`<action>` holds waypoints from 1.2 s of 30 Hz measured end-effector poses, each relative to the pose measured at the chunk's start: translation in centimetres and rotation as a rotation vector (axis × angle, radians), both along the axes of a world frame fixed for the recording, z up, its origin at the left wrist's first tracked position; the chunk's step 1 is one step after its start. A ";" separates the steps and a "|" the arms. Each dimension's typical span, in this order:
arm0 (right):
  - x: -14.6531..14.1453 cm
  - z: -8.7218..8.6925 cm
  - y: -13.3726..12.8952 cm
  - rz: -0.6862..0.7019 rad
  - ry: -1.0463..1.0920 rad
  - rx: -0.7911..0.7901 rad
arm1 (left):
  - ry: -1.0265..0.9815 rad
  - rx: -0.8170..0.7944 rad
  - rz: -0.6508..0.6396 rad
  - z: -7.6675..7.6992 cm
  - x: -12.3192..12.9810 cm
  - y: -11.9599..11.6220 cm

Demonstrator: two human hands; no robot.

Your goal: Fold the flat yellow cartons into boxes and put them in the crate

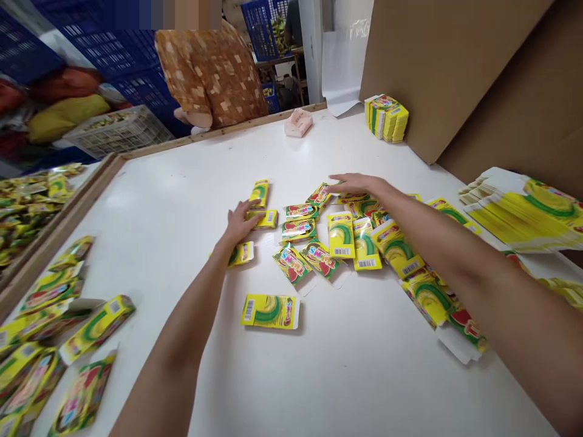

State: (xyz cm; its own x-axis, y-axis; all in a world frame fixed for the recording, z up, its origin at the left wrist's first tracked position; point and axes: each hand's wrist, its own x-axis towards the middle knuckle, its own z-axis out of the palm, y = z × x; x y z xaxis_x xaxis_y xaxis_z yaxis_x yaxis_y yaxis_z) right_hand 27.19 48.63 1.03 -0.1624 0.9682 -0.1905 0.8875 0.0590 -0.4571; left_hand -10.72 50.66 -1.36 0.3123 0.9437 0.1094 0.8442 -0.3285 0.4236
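My left hand (239, 223) lies with its fingers spread at a small yellow candy-style box (265, 219), which it seems to touch. Another yellow box (259, 192) is just beyond the fingers, and one more (241, 254) is partly under my wrist. To the right, my right hand (357, 183) reaches with fingers stretched out over a cluster of printed boxes; a green-and-red printed box (319, 195) is by its fingertips. Between my arms lie several loose boxes, among them a flat yellow box (269, 311) nearest me and an upright-facing one (340, 235).
Flattened yellow cartons (523, 212) are fanned at the right beside brown cardboard (423, 67). A carton stack (387, 118) and a pink packet (299, 122) stand at the back. More boxes (98, 328) lie left. A wooden rim (59, 224) borders the table (150, 200); a person (214, 73) is beyond it.
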 end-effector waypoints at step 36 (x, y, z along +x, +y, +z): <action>-5.4 -0.6 -48.2 0.075 0.342 0.280 | -0.040 -0.040 -0.370 3.6 8.9 -48.8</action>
State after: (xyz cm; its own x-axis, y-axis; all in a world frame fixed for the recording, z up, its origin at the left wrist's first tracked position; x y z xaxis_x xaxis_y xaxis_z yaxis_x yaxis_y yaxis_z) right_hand 21.76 0.46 0.39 -0.2421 0.9579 0.1546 0.6763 0.2808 -0.6810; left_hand -1.79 1.84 2.23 0.6296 0.7712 0.0939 0.6535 -0.5911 0.4729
